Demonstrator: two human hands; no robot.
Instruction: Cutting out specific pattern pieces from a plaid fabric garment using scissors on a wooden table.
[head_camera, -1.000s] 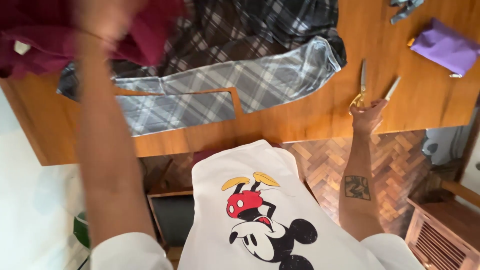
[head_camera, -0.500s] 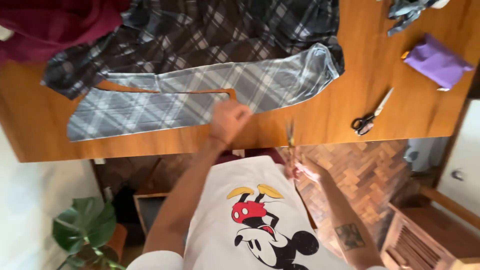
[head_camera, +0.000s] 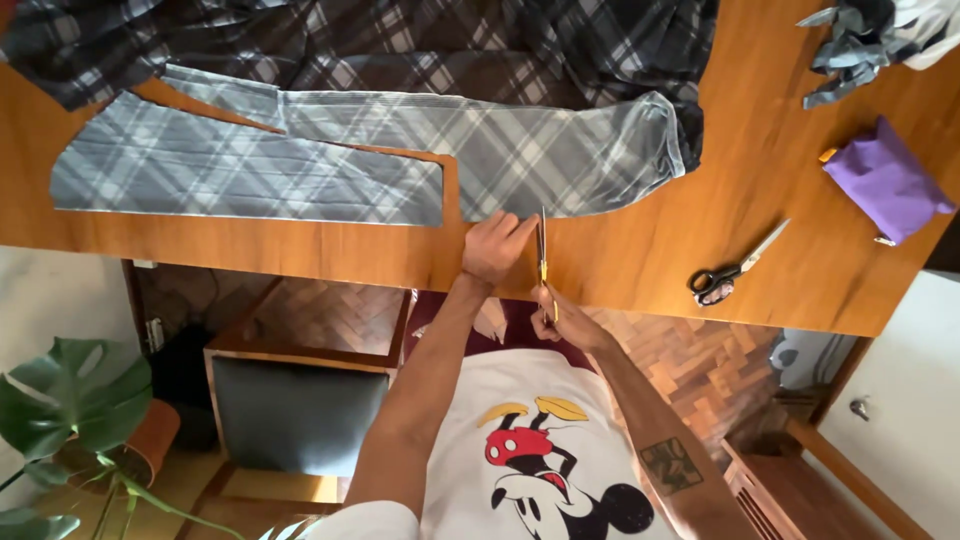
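Wooden table (head_camera: 300, 250): scissors (head_camera: 542, 250) between both hands' fingers (head_camera: 515, 228).

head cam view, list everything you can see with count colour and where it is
table: 1, brown wood, across the top
plaid cloth: several cut pieces, grey, dark at the back and pale in front, on the table
yellow scissors: 1, yellow handle, at the pale cloth's edge
black scissors: 1, black handles, on the table to the right
purple cloth: 1, purple, far right of the table
grey scraps: a heap, top right
chair: 1, wood with a dark seat, under the table
plant: 1, green, in a brown pot, lower left
left hand: flat on the pale cloth
right hand: grip on the yellow scissors
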